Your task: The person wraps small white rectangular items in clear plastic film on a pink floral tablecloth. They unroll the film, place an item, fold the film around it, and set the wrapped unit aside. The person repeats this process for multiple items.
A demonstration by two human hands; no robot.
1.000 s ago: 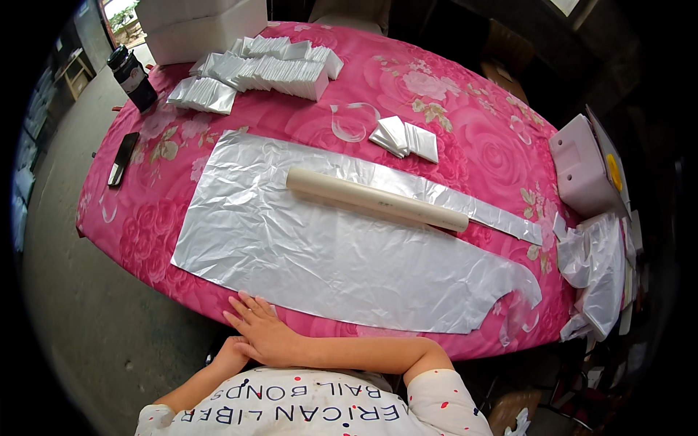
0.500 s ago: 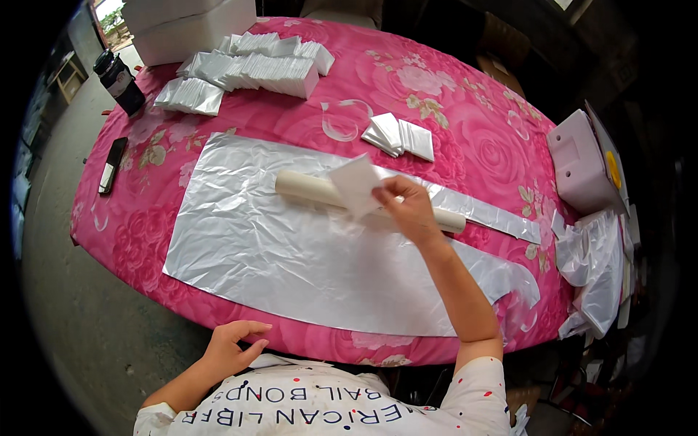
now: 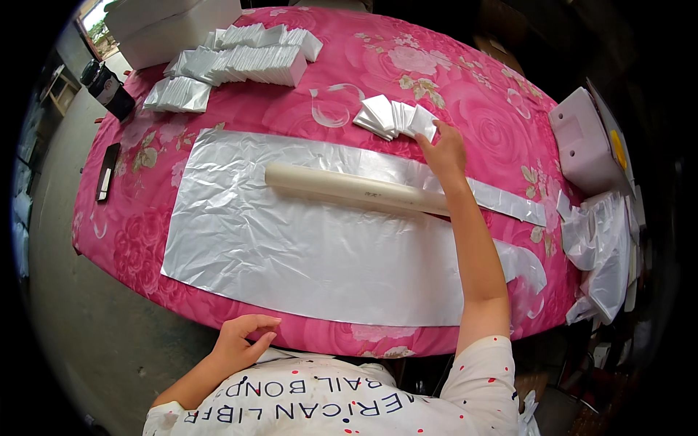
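Observation:
At the far middle of the table, my right hand (image 3: 445,149) pinches the edge of a white folded square (image 3: 422,123). That square lies at the right end of a short row of overlapping folded squares (image 3: 378,115). Below my right wrist, a cream-coloured tube (image 3: 349,184) lies across a wrinkled silver plastic sheet (image 3: 305,269), its right end partly behind my forearm. My left hand (image 3: 243,340) hovers by the table's near edge, holding nothing, its thumb apart from loosely bent fingers.
Rows of stacked folded squares (image 3: 247,65) stand at the back left beside a white foam box (image 3: 171,33). A dark bottle (image 3: 107,89) and a phone (image 3: 107,173) lie leftward. At right are another foam box (image 3: 582,138) and clear plastic bags (image 3: 600,247).
My right hand has carried the white square from over the tube up and right to the row of squares. The left hand stays nearly where it was.

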